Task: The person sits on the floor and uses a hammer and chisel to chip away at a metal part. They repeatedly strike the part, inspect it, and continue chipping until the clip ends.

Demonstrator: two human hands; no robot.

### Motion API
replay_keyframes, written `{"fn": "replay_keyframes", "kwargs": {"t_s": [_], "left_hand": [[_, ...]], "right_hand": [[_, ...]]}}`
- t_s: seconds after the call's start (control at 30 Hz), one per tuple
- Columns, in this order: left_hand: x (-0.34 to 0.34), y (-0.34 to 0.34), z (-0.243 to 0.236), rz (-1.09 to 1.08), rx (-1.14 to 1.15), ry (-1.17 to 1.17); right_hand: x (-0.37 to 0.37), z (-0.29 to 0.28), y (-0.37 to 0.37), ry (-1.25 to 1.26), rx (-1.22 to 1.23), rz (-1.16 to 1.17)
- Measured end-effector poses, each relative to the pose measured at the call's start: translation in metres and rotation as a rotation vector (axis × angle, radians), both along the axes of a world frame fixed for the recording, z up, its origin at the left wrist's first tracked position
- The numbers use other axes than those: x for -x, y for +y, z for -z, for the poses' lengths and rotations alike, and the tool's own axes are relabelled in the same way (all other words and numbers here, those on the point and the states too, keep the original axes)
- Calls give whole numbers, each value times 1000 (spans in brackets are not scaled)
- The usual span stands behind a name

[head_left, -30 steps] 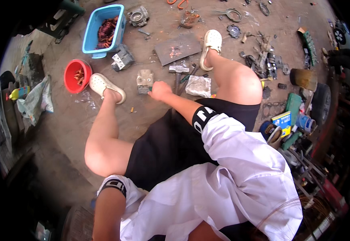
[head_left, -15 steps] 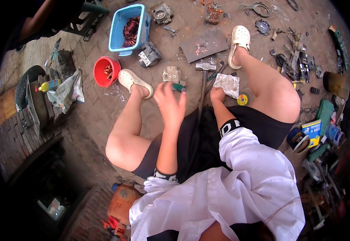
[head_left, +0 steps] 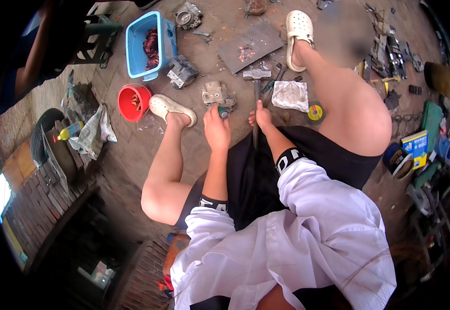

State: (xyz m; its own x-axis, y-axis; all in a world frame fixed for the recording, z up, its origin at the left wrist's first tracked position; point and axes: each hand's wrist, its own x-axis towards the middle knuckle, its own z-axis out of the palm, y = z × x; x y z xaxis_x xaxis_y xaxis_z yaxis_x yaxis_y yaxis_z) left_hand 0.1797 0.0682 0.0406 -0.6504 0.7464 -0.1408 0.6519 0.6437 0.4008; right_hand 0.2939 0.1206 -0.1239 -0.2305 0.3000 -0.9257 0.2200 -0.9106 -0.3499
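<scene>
My left hand point(head_left: 217, 130) is closed round a green-handled tool point(head_left: 223, 111) just in front of a worn metal casting point(head_left: 213, 94) on the ground. My right hand point(head_left: 261, 117) grips the long handle of a hammer point(head_left: 255, 93), whose head lies farther from me. Right of the hammer are some long tools point(head_left: 269, 85), a crumpled whitish sheet or packet point(head_left: 290, 95) and a yellow disc point(head_left: 315, 113). Both hands are between my spread legs.
A blue tub point(head_left: 136, 58) with dark reddish contents, a red bucket point(head_left: 128, 107), a darker casting point(head_left: 182, 71) and a metal plate point(head_left: 235, 59) lie ahead. Scattered parts point(head_left: 393, 51) and cans point(head_left: 444, 155) line the right. A person's arm point(head_left: 31, 67) shows upper left.
My left hand has come forward and closed round the green tool, which my right hand was near earlier. My right hand has moved from beside the whitish sheet onto the hammer handle.
</scene>
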Motion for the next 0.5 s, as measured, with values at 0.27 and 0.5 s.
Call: {"fn": "replay_keyframes", "kwargs": {"t_s": [0.27,0.5], "left_hand": [[8,18,-13,132,-7,89],[17,32,-1,219,216,175]], "right_hand": [[42,-65,-4,-671,-725,-379],[86,-78,-1,-470,-429,-478]]}}
